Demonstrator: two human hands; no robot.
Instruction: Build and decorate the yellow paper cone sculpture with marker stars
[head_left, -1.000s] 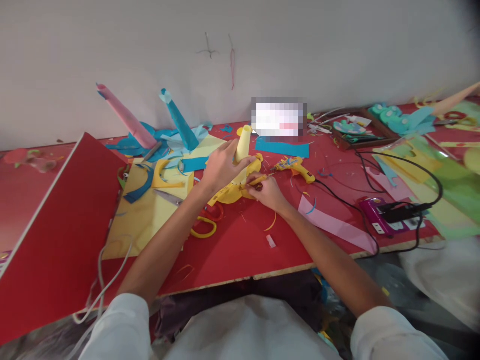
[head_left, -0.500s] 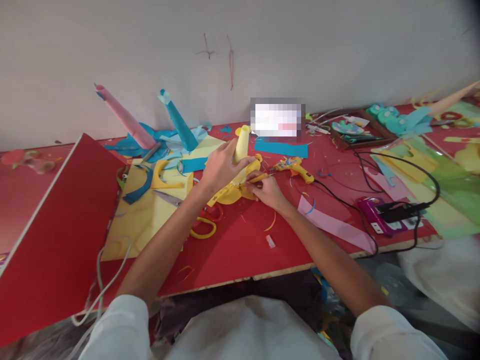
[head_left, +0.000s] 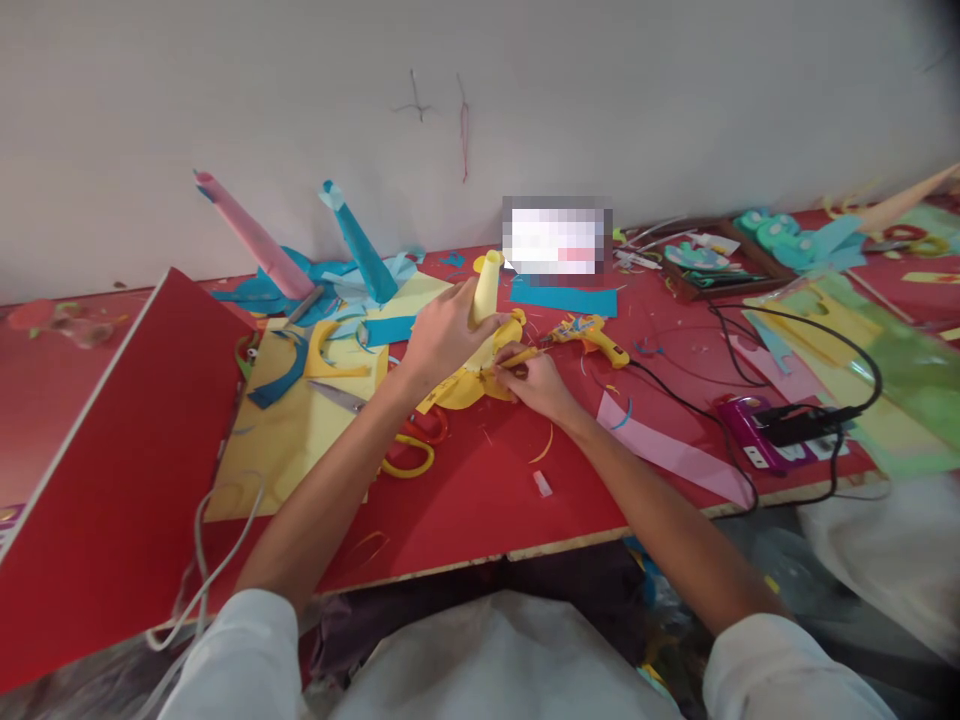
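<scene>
A yellow paper craft [head_left: 461,392] with a scalloped, star-patterned base lies in front of me. From it rises a pale yellow paper cone [head_left: 487,285]. My left hand [head_left: 448,335] is closed around the cone's lower part, its thumb across the front. My right hand [head_left: 534,380] pinches a slim yellow pencil [head_left: 519,356] low over the base; its tip is too small to make out. Just beyond that hand lies a yellow glue gun [head_left: 589,335] with a black cord. Scissors [head_left: 409,455] with red and yellow handles rest below my left wrist.
Blue [head_left: 364,255] and pink [head_left: 259,240] paper cones stand at the back left. A red board [head_left: 127,470] leans at left. Yellow sheets [head_left: 292,460], a pink strip [head_left: 667,450], a purple power strip [head_left: 761,430] and a brown tray [head_left: 772,270] lie about.
The right hand has shifted very slightly over the base with the pencil. The left hand keeps its hold on the cone. The whole view has moved a little.
</scene>
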